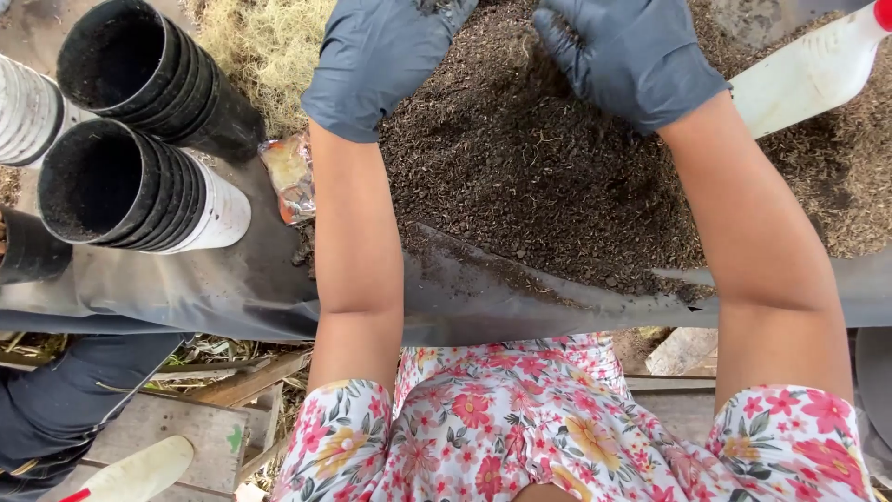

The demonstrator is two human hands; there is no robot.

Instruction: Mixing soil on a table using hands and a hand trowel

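Head view: left hand (386, 60), right hand (627, 56) gloved, spread flat on soil (520, 177), apparently empty; sheet (232, 288) near edge toward body.

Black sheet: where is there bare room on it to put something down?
Bare black sheet lies below the stacked pots, left of the left hand's forearm. A thin strip runs along its near edge below the soil heap. The heap itself is crowded: left hand, right hand, white bottle.

grey gloves (390, 56), brown soil (520, 167), black pots (139, 65)
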